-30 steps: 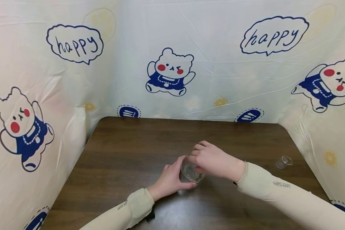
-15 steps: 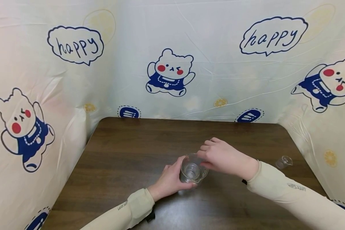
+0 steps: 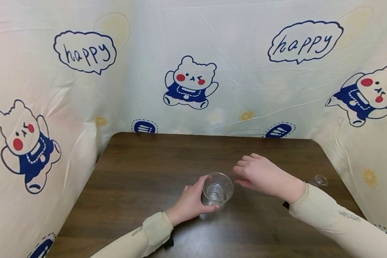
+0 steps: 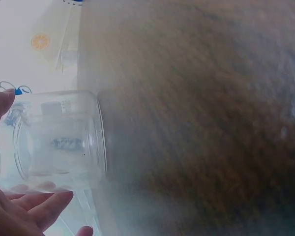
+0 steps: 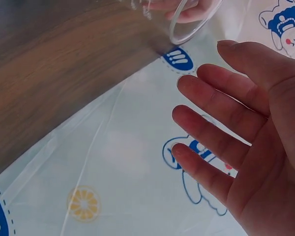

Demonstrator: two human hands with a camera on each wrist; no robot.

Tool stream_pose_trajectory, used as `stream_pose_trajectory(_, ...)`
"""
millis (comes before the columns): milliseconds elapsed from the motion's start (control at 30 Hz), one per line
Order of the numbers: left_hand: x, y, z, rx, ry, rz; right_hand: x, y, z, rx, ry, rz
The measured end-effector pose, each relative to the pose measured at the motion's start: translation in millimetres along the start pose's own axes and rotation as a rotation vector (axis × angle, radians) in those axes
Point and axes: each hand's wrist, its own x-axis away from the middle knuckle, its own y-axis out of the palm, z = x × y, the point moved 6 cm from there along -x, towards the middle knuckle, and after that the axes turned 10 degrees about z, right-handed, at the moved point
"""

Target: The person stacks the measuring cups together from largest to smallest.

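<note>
My left hand (image 3: pixel 191 201) holds a clear glass beaker (image 3: pixel 227 186) near the middle of the table, its thumb and fingers around the wall. Inside that beaker sits a smaller glass beaker (image 3: pixel 214 192), base down as far as the head view shows. The left wrist view has the smaller glass (image 4: pixel 54 145) within the larger one, between thumb and fingers. To the right of the rim, apart from the glass, hovers my right hand (image 3: pixel 262 176) with nothing in it. In the right wrist view its fingers (image 5: pixel 211 125) are spread and loosely extended.
A tiny clear beaker (image 3: pixel 320 180) is at the right side of the brown wooden table (image 3: pixel 148 161), partly hidden behind the right forearm. Patterned pale curtains (image 3: pixel 235 46) enclose the table at the back and both sides.
My right hand has drawn out of the larger beaker and moved right, leaving the smaller beaker inside visible. The left hand keeps its grip and place.
</note>
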Motion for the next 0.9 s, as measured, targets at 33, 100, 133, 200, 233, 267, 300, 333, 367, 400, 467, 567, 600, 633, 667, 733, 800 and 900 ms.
stream_pose_trajectory(33,-0.1,-0.2,0.2,-0.002,0.000,0.000,2.1,-0.7,1.7,0.002,0.005,0.002)
stream_pose_trajectory(100,-0.1,-0.4,0.7,-0.002,0.000,0.001,5.8,-2.7,4.6,-0.001,0.014,0.009)
stream_pose_trajectory(133,-0.2,-0.3,0.7,-0.003,0.000,0.001,7.7,-3.5,6.2,-0.001,0.018,0.012)
stream_pose_trajectory(200,-0.1,-0.7,1.4,-0.003,0.000,0.002,11.5,-4.9,9.3,0.004,0.023,0.018)
stream_pose_trajectory(233,0.0,-0.8,1.7,-0.005,-0.001,0.002,13.3,-5.4,10.7,0.005,0.025,0.022)
stream_pose_trajectory(267,0.1,-0.9,2.0,-0.003,-0.002,0.001,15.1,-5.9,12.1,0.007,0.028,0.026)
stream_pose_trajectory(300,0.2,-0.8,2.0,-0.004,-0.002,0.001,16.8,-6.0,13.4,0.010,0.030,0.030)
stream_pose_trajectory(333,0.3,-0.9,2.2,-0.004,-0.002,0.002,19.0,-5.9,15.0,0.015,0.034,0.033)
stream_pose_trajectory(367,0.4,-1.0,2.4,-0.004,-0.003,0.002,21.0,-5.7,16.5,0.018,0.037,0.036)
stream_pose_trajectory(400,0.4,-0.9,2.5,-0.006,-0.001,0.003,23.2,-5.3,18.2,0.022,0.042,0.039)
stream_pose_trajectory(467,0.5,-0.8,2.3,-0.008,0.001,0.006,27.4,-4.7,21.5,0.034,0.053,0.043)
stream_pose_trajectory(567,0.7,-0.4,1.8,-0.008,0.005,0.008,34.1,-4.9,26.2,0.044,0.071,0.047)
stream_pose_trajectory(600,0.7,-0.2,1.5,-0.009,0.006,0.009,36.4,-5.3,27.5,0.045,0.079,0.047)
stream_pose_trajectory(633,0.8,0.0,1.1,-0.009,0.007,0.010,38.7,-5.6,28.9,0.047,0.086,0.046)
stream_pose_trajectory(667,0.7,0.0,1.1,-0.011,0.010,0.011,41.2,-5.9,30.4,0.045,0.094,0.043)
stream_pose_trajectory(733,0.7,0.2,0.6,-0.012,0.013,0.013,46.2,-6.2,33.6,0.044,0.108,0.039)
stream_pose_trajectory(800,0.5,0.2,0.4,-0.016,0.016,0.016,51.4,-6.9,36.8,0.047,0.121,0.039)
stream_pose_trajectory(900,0.5,0.2,0.8,-0.012,0.016,0.016,60.0,-7.6,41.9,0.050,0.141,0.040)
